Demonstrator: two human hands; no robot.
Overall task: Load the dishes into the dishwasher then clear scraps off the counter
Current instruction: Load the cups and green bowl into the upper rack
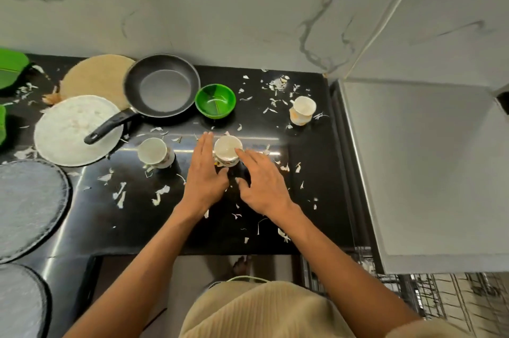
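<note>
Both hands flanked the middle teacup (228,148) at the surface's (303,213) centre: left hand (207,172) flat-fingered at its 9 o'clock, right hand (261,183) relaxed, one fingertip touching the rim, neither grip closed. Loading seemed barely begun; next, closing around it and carrying it toward the dishwasher rack (440,299) at 4 o'clock.

A glossy black tabletop (308,200) runs along a pale marble-veined wall (248,7), with a grey steel panel (427,167) at the right and light streaking the polished surface.

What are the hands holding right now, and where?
Neither grips yet. Left hand and right hand flank the white patterned ceramic cup, fingers straight beside its sides.
</note>
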